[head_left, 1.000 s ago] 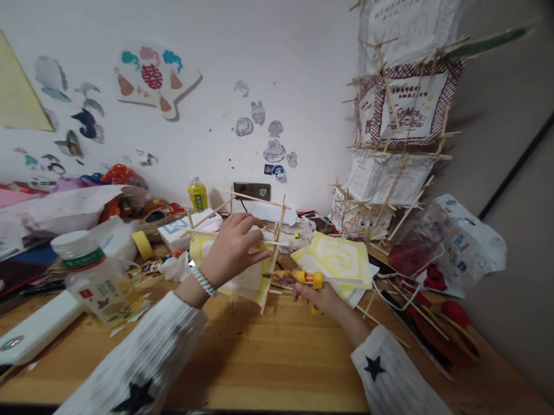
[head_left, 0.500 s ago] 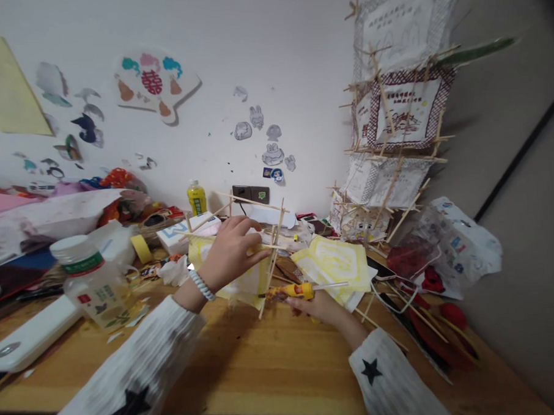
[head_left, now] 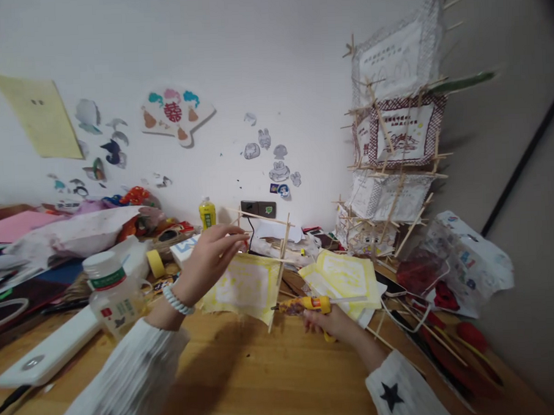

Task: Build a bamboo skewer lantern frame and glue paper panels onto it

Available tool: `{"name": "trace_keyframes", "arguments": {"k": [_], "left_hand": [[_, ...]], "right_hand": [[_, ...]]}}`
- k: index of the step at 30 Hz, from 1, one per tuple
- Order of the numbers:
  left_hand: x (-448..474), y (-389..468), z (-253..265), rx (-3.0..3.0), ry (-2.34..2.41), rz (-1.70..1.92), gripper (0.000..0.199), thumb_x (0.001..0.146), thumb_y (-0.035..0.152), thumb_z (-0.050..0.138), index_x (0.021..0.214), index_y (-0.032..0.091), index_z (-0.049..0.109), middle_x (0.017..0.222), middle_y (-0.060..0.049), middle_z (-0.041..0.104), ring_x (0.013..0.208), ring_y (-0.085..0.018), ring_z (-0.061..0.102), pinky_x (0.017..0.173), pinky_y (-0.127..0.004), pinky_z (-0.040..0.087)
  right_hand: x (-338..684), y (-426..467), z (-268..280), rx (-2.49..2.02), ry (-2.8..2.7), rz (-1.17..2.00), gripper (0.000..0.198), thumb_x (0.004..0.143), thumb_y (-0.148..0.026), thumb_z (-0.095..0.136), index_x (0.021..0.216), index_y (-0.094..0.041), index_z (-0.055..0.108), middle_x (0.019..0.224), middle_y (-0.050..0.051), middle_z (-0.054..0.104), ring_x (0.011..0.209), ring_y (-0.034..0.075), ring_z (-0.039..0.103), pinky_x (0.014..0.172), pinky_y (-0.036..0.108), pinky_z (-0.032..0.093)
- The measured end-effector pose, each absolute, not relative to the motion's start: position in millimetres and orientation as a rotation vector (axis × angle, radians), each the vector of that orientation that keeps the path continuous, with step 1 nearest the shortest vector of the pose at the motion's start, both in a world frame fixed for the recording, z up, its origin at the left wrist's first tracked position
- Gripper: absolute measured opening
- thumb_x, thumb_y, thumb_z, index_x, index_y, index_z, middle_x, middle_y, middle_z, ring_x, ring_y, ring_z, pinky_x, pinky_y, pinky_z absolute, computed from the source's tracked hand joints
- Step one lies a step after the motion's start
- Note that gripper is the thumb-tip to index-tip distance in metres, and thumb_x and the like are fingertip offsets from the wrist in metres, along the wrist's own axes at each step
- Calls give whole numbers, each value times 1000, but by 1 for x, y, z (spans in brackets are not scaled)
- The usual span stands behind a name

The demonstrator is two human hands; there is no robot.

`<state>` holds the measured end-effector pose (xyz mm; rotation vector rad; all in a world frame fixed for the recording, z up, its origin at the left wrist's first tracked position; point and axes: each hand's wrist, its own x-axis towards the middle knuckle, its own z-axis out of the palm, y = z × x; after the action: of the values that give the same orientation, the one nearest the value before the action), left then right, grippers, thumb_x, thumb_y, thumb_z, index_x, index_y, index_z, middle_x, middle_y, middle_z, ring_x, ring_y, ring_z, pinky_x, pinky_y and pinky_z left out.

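My right hand [head_left: 330,322] is wrapped round a yellow hot glue gun [head_left: 309,304] with a glue stick poking out of its back. The gun's dark nozzle is close to the lower end of an upright thin wooden stick [head_left: 280,271]. That stick belongs to a frame of sticks bearing a yellow-and-white patterned sheet [head_left: 243,285]. Over the sheet's upper left my left hand [head_left: 212,256] hovers, thumb and fingers drawn together in a pinch. What lies between those fingertips, if anything, I cannot make out. Another yellow patterned sheet [head_left: 339,275] lies behind the glue gun.
A tall tiered stick-and-paper lantern [head_left: 400,132] stands at the back right. To the left are a clear jar with a white lid [head_left: 115,297], a white elongated device [head_left: 51,349] and a yellow tape roll [head_left: 155,263]. Plastic bags [head_left: 472,263] crowd the right side of the wooden table [head_left: 248,380].
My left hand has moved left, away from the upright stick, and its fingers have drawn together. The glue gun stays near the stick's lower end. The camera view has shifted.
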<state>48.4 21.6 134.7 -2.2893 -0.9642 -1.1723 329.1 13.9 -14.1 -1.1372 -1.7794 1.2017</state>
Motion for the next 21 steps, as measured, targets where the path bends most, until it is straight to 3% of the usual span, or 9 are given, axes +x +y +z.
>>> {"name": "trace_keyframes", "arguments": {"k": [2,5,9,12,14,17,21], "left_hand": [[37,22,141,-2190,-1008,-1193,29,93,32,40,99,20,66,97,-8,68,91,-21,61,83,-38,47],[15,25,141,-2045,-1147,-1242,34,92,37,39,96,18,67,97,-9,68,93,-23,60,87,-41,45],[-7,32,123,-1834,-1418,-1503,41,89,45,41,116,18,56,113,-13,60,108,-27,54,93,-47,43],[-11,35,105,-2001,-1652,-1881,65,80,51,52,133,18,33,110,-12,59,95,-24,60,76,-41,52],[-10,37,97,-2206,-1726,-2014,68,78,53,54,132,20,30,106,-10,59,80,-19,62,60,-32,53],[-9,39,96,-2348,-1716,-2010,58,73,55,59,118,23,42,109,-8,58,69,-15,60,48,-24,48],[-8,41,109,-2573,-1662,-1784,43,68,50,66,98,21,55,103,-7,63,65,-14,58,48,-24,48]], "right_hand": [[330,14,-15,-1115,-1779,1199,53,65,-70,56,61,-17,60,62,3,61,49,9,46,46,21,36],[331,15,-17,-1089,-1771,1203,58,65,-75,52,63,-17,61,60,2,60,47,9,44,45,22,36],[333,17,-20,-1064,-1740,1188,60,68,-75,49,66,-17,61,58,2,59,45,8,42,44,22,34],[334,18,-24,-1032,-1685,1185,60,70,-75,48,66,-16,60,56,1,58,43,8,42,45,22,34],[334,19,-26,-1024,-1643,1191,62,68,-77,46,63,-16,59,53,1,57,42,8,42,44,23,34],[332,20,-26,-1000,-1574,1213,64,66,-79,45,63,-16,58,54,3,59,44,10,45,44,23,34],[331,16,-17,-933,-1519,1261,57,69,-73,51,72,-16,59,62,4,63,53,14,54,47,24,37]]}}
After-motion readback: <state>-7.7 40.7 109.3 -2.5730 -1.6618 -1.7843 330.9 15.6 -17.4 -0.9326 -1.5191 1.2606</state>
